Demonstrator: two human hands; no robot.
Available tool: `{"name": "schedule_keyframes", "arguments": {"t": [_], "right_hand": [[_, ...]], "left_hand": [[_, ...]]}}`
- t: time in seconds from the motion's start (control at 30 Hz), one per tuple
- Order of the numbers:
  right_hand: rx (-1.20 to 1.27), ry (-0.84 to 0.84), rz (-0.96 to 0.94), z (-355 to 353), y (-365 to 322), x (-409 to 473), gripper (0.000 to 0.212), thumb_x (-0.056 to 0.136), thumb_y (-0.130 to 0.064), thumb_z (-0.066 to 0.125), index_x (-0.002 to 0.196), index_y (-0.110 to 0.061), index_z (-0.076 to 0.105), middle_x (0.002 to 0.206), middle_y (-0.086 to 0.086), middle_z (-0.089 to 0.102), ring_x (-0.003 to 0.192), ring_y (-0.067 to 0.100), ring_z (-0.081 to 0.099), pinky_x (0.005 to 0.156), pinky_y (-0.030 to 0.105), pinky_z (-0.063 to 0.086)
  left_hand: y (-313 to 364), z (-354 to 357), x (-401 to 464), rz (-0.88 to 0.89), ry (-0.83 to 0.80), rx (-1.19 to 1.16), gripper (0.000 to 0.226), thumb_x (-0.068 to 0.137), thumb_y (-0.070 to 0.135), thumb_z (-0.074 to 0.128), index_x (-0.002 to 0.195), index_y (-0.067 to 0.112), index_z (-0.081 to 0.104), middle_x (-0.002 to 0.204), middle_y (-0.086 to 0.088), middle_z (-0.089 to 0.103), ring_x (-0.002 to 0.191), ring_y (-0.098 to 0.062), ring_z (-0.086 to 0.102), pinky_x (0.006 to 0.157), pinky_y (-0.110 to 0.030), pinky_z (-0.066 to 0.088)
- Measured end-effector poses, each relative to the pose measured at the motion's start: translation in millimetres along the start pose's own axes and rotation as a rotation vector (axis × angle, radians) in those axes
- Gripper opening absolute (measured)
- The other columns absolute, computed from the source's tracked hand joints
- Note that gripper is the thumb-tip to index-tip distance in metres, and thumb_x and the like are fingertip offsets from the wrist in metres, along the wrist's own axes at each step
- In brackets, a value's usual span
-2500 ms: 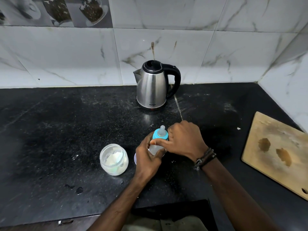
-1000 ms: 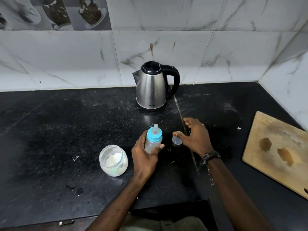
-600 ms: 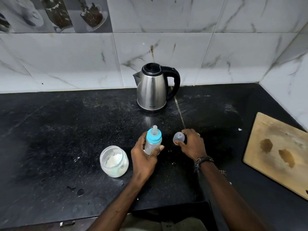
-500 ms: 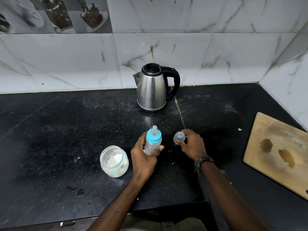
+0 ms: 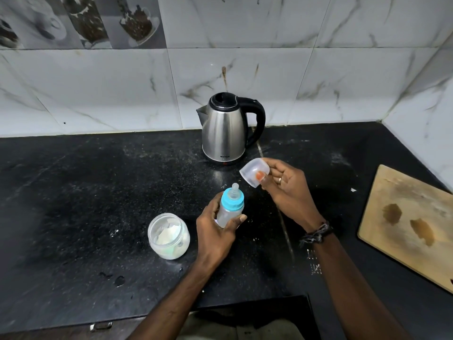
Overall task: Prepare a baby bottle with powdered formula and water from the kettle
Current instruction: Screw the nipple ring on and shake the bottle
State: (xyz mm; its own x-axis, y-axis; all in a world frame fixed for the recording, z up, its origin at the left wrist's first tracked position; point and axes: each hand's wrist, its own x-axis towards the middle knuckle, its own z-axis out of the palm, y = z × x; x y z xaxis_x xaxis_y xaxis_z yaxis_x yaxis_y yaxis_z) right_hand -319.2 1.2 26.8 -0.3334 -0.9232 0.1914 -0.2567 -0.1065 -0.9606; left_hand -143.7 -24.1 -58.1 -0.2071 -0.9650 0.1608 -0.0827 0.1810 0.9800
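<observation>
A small baby bottle (image 5: 229, 209) with a blue collar and clear teat stands mid-counter, gripped round its body by my left hand (image 5: 215, 231). My right hand (image 5: 285, 190) holds the clear bottle cap (image 5: 253, 171) up and to the right of the teat, with its open mouth turned towards the bottle. An open jar of white powdered formula (image 5: 168, 235) stands on the counter just left of my left hand. The steel kettle (image 5: 226, 130) with a black handle stands behind, near the wall, lid closed.
A black stone counter (image 5: 85, 192), dusted with specks, runs to the tiled wall. At the right edge lies a stained wooden cutting board (image 5: 407, 222). A few small wet spots (image 5: 115, 278) mark the counter's front left.
My right hand has raised the clear cap off the counter and brought it up beside the bottle's teat. My left hand keeps its grip on the bottle.
</observation>
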Motion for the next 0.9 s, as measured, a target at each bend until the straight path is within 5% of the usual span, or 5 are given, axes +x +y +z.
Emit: {"name": "schedule_keyframes", "arguments": {"t": [0.4, 0.7, 0.9], "right_hand": [[-0.208, -0.25, -0.093, 18, -21, -12, 0.053, 0.088, -0.005, 0.071, 0.137, -0.015, 0.055, 0.123, -0.007, 0.068, 0.109, 0.004, 0.066, 0.082, 0.017, 0.052], [-0.331, -0.391, -0.154, 9, -29, -10, 0.055, 0.091, 0.002, 0.063, 0.141, -0.021, 0.055, 0.137, -0.005, 0.06, 0.108, 0.001, 0.066, 0.085, 0.02, 0.055], [-0.496, -0.449, -0.215, 11, -34, -5, 0.061, 0.085, 0.003, 0.061, 0.14, -0.021, 0.056, 0.132, 0.0, 0.064, 0.121, 0.009, 0.06, 0.104, 0.03, 0.048]], "left_hand": [[2, -1, 1, -0.026, -0.004, 0.011, 0.065, 0.071, 0.039, 0.085, 0.131, 0.022, 0.066, 0.122, 0.005, 0.074, 0.115, -0.018, 0.069, 0.099, -0.05, 0.056], [5, -1, 1, 0.015, -0.002, 0.027, 0.065, 0.074, 0.039, 0.084, 0.133, 0.018, 0.065, 0.124, 0.005, 0.074, 0.118, -0.018, 0.068, 0.1, -0.049, 0.055], [4, -1, -2, 0.034, 0.002, 0.036, 0.057, 0.075, 0.035, 0.083, 0.129, 0.023, 0.067, 0.121, 0.006, 0.075, 0.115, -0.017, 0.069, 0.099, -0.043, 0.056]]}}
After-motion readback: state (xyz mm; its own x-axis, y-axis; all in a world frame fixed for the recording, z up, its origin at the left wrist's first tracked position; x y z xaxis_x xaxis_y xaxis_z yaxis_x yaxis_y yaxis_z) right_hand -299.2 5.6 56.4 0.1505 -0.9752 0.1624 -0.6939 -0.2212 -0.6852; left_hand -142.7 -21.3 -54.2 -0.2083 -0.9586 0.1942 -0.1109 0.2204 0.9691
